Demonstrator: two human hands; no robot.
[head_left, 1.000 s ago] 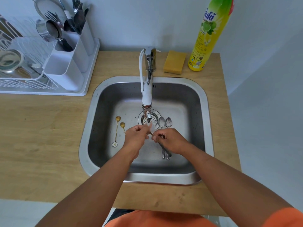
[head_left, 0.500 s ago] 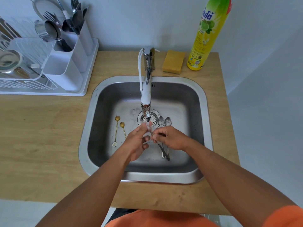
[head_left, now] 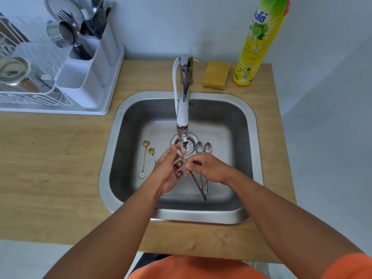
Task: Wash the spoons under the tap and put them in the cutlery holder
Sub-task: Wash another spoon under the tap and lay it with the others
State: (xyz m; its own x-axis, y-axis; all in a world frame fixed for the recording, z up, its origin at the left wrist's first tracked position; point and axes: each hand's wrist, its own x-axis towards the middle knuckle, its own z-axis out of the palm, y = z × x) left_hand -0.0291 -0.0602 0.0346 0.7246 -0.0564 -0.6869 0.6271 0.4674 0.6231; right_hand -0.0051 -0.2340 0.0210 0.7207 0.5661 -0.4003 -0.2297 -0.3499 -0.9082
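Both hands meet over the steel sink [head_left: 249,214] just below the tap [head_left: 183,109], where water runs. My right hand [head_left: 209,168] pinches a silver spoon [head_left: 198,187] by its handle, which slants down toward me. My left hand [head_left: 168,170] rubs its bowl end in the stream with the fingers; the bowl is hidden by water and fingers. Two silver spoons [head_left: 204,149] lie on the sink floor right of the drain. Two gold spoons [head_left: 145,156] lie at the left. The white cutlery holder [head_left: 88,73] stands at the back left with several utensils in it.
A white dish rack [head_left: 30,83] with a metal cup and bowl sits left of the holder. A yellow sponge [head_left: 216,77] and a tall green-yellow dish soap bottle [head_left: 254,41] stand behind the sink at the right. The wooden counter [head_left: 50,170] surrounds the sink.
My left hand's fingers have shifted along the spoon's bowl end under the water. The handle in my right hand now slants further down toward me. The spoons on the sink floor have not moved.
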